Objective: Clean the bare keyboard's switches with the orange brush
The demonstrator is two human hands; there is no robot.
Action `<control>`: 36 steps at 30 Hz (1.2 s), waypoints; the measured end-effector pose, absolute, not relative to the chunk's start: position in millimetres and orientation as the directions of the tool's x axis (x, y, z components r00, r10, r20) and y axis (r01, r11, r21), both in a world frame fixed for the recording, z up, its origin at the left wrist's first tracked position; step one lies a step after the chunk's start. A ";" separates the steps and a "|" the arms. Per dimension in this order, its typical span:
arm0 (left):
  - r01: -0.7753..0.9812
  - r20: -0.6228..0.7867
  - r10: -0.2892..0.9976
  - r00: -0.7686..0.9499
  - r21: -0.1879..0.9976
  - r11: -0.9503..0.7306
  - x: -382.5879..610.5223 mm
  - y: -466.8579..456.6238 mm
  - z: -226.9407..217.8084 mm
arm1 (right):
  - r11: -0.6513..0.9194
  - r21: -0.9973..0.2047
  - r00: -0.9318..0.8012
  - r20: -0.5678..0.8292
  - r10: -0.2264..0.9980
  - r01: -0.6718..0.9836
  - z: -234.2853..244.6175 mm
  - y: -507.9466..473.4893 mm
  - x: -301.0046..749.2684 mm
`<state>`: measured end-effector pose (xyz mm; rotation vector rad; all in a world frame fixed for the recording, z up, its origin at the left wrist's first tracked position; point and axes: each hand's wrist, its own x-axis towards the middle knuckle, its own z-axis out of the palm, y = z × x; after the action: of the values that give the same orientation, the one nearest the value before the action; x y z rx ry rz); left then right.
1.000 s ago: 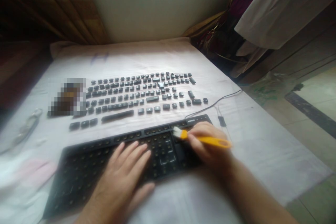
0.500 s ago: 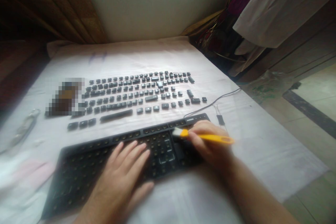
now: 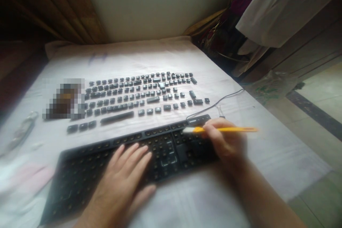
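A black keyboard base [image 3: 77, 181] with its keycaps off lies at a slant in front of me. My left hand [image 3: 129, 167] rests flat on its middle, fingers spread. Between the thumb and fingers of my right hand [image 3: 227, 142] is a yellow-handled paintbrush [image 3: 227, 129], held nearly level. Its pale bristles [image 3: 188, 130] are over the upper right part of the keyboard; whether they touch it I cannot tell. Behind the keyboard, loose black keycaps [image 3: 157, 109] lie in rows, with the long space bar [image 3: 117, 117] nearest the base.
A pale cloth [image 3: 267, 149] covers the table. A cable [image 3: 221, 98] runs from the keyboard to the right edge. At the left lie a blurred-out item [image 3: 65, 99], a silvery elongated object [image 3: 22, 130] and a pink and white cloth [image 3: 29, 181]. A small binder clip [image 3: 220, 112] stands behind my right hand.
My right hand has moved to the right with the paintbrush, and the handle now points more level. The left hand stays in place on the keyboard.
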<state>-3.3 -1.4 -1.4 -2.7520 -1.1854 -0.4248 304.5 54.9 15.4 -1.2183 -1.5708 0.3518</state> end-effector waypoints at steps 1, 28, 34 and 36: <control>0.726 0.303 0.694 0.653 0.008 -0.687 -3.1 -1.3 -1.5 | 0.442 -0.727 0.076 0.557 0.827 0.525 15.6 55.8 305.3; 0.737 0.285 0.710 0.643 0.020 -0.676 -5.0 -1.8 -2.6 | 0.422 -0.743 -0.042 0.471 0.881 0.519 11.4 59.7 298.6; 0.742 0.284 0.722 0.630 0.052 -0.668 -5.7 -2.0 -4.3 | 0.393 -0.811 -0.069 0.405 0.912 0.433 16.3 56.6 295.8; 0.739 0.284 0.718 0.636 0.042 -0.672 -6.1 -2.0 -4.8 | 0.388 -0.824 -0.025 0.415 0.909 0.413 16.7 56.0 297.3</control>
<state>-6.1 -2.0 -4.8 -2.7703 -1.2358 -0.4288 297.3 56.0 16.7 -1.1958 -1.6252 0.6082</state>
